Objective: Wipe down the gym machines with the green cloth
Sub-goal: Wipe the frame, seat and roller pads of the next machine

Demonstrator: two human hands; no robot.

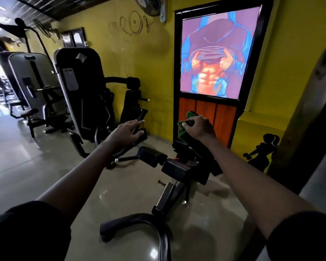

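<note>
Mid-wipe on the black padded bench machine point(179, 167).
Right hand point(200, 127) clutches bunched green cloth point(183, 133) on its black handle point(190, 122); left hand point(127, 129) spread; taller black machines point(83, 87) likely remain.

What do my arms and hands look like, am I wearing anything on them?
Short black sleeves cover the upper arms, the left sleeve and the right sleeve alike; the forearms are bare. The left hand and right hand have no gloves, and no watch, ring or band shows.

Green cloth point(182, 129) mostly hidden behind right hand point(199, 127); far-left machines point(0, 85) blurred.
</note>
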